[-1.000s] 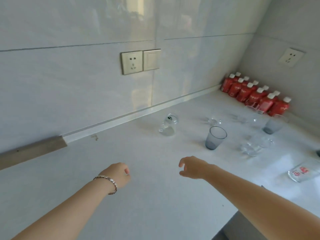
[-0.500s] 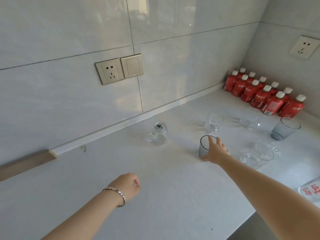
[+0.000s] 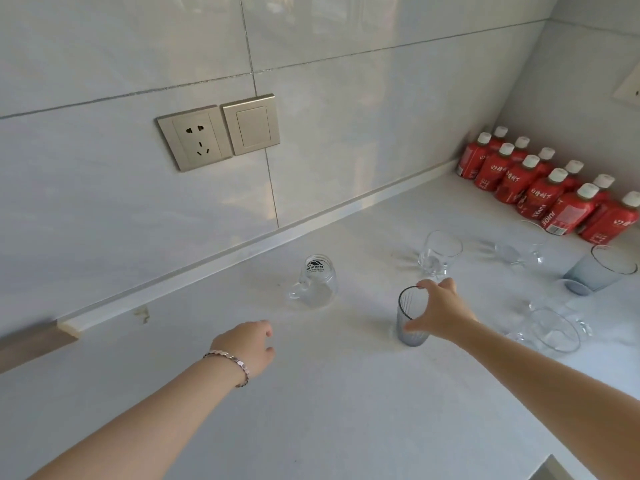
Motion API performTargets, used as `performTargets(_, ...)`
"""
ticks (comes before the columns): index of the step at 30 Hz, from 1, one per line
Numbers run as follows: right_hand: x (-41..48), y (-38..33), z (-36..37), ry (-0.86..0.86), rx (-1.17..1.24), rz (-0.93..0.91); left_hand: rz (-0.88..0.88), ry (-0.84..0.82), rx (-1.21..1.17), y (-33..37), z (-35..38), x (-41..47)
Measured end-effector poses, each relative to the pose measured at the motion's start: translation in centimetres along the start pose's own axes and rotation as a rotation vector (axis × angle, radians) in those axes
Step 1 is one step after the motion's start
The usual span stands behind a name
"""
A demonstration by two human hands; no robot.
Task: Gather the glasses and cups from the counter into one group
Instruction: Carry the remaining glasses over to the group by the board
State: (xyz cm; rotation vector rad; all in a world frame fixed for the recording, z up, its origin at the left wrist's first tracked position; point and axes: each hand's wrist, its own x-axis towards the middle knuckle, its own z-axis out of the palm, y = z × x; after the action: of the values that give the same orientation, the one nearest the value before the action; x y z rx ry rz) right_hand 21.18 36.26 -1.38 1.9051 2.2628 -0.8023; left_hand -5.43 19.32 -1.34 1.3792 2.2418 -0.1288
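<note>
R hand hides grey glass's far side; wall socket cut off at edge.

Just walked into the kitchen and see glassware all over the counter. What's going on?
A person is gathering it. Their right hand is wrapped around a ribbed grey tumbler standing on the counter. The left hand, wearing a bracelet, hovers empty near a small clear mug. Other clear glasses and a second grey tumbler remain scattered to the right, near red bottles.
</note>
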Motion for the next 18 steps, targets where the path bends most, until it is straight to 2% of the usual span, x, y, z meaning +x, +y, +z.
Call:
performTargets(7, 3.8, -1.3, -1.0, -0.004, -0.074, -0.364, 0.099, 0.184, -0.243, 5.9, -2.3, 9.5)
performTargets(11, 5.5, -1.1, -1.5, -0.044, -0.07, -0.461, 0.081, 0.104, -0.272, 8.2, -2.2, 12.7)
performTargets(14, 6.4, -1.0, -1.9, -0.074, -0.043, -0.501, 0.054, 0.146, -0.321, 8.2, -1.6, 12.7)
performTargets(18, 7.3, -1.1, -2.1, -0.115, -0.048, -0.545, 0.14, 0.09, -0.244, 8.1, -0.7, 11.1)
